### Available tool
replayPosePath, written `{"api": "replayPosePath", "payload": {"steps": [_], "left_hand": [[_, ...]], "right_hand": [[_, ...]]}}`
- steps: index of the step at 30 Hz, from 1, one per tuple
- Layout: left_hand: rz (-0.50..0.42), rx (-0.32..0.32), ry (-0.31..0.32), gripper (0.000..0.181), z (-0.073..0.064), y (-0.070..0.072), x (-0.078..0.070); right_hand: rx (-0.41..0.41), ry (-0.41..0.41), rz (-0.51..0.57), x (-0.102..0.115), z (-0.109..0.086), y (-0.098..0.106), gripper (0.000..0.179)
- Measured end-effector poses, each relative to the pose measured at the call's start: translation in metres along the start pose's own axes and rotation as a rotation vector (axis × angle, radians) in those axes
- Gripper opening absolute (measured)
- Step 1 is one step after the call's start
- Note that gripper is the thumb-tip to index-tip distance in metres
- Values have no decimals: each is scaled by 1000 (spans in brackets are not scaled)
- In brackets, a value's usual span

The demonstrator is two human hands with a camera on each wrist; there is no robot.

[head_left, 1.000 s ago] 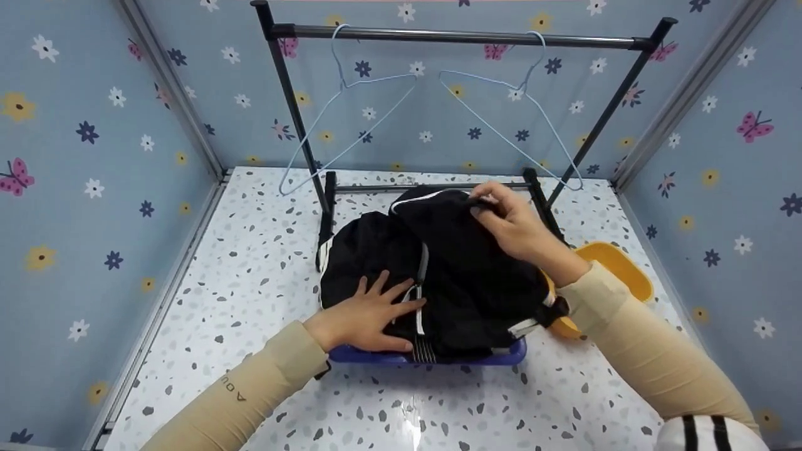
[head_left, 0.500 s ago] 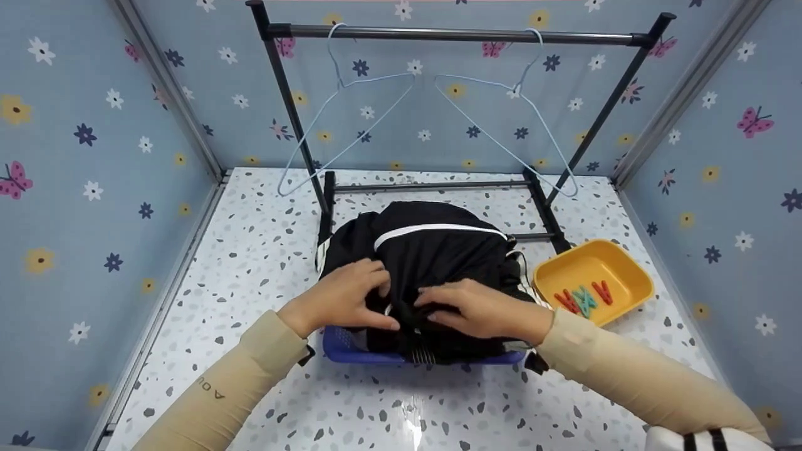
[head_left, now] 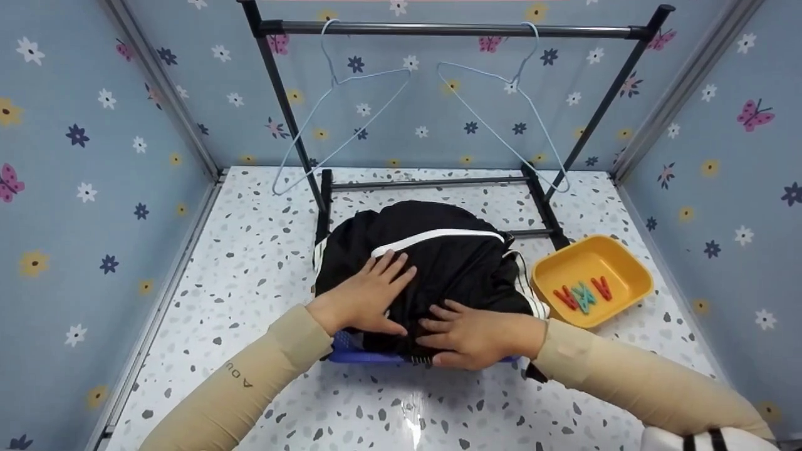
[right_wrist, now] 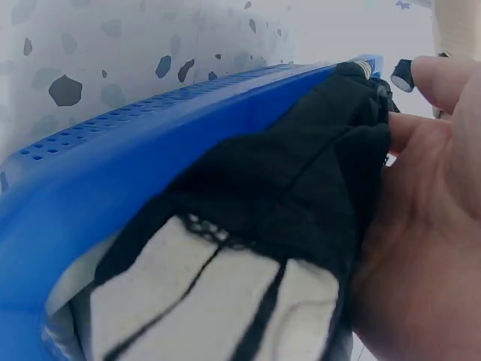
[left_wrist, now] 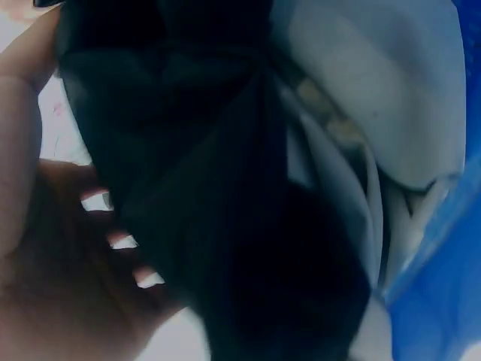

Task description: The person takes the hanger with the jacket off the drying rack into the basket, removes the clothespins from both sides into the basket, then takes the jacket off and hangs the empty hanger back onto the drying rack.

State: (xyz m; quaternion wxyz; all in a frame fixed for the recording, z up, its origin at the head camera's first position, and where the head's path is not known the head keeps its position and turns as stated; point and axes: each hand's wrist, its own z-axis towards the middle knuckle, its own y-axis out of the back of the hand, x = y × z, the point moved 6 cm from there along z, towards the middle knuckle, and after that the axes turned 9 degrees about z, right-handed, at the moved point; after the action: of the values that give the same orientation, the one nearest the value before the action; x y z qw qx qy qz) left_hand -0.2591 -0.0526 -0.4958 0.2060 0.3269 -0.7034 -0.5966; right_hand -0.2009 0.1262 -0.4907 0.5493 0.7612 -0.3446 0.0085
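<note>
A black garment with a white band and white-striped side panels [head_left: 463,269] lies bunched in a blue perforated basket [head_left: 369,357]. With fingers spread, my left hand [head_left: 366,297] rests on its left part, close to the white band. My right hand [head_left: 473,335] lies flat on the front of the garment, near the basket's front rim, its fingers pointing left. In the right wrist view, white panels with black stripes [right_wrist: 218,297] show at the garment's edge beside the blue rim. Paler cloth [left_wrist: 376,83] shows under the black fabric in the left wrist view.
A yellow tray [head_left: 626,257] with several red and teal clothespins [head_left: 583,297] stands right of the basket. Behind is a black clothes rack [head_left: 438,29], bearing two light blue wire hangers [head_left: 351,147]. Patterned walls [head_left: 94,250] enclose the speckled floor [head_left: 250,250].
The raised part of the garment has come down toward me, uncovering the yellow tray. My right hand has let go of the fabric and moved to the front; both hands now lie flatter.
</note>
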Motion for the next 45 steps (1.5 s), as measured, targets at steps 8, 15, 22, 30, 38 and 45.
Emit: {"api": "replayPosePath", "payload": {"steps": [8, 15, 22, 30, 38, 45], "left_hand": [[-6, 104, -13, 105, 3, -13, -2], [-147, 134, 1, 98, 2, -14, 5], [-257, 132, 9, 82, 1, -14, 8], [-213, 117, 12, 78, -1, -9, 5], [-89, 127, -11, 89, 0, -10, 0], [-92, 132, -7, 90, 1, -14, 2]], "right_hand": [[-267, 129, 273, -31, -27, 67, 33], [-572, -206, 450, -126, -60, 115, 35], [-638, -547, 727, -212, -62, 90, 64], [-521, -692, 1167, -248, -40, 46, 79], [-619, -660, 1345, -249, -23, 51, 33], [-772, -656, 1346, -246, -16, 62, 70]]}}
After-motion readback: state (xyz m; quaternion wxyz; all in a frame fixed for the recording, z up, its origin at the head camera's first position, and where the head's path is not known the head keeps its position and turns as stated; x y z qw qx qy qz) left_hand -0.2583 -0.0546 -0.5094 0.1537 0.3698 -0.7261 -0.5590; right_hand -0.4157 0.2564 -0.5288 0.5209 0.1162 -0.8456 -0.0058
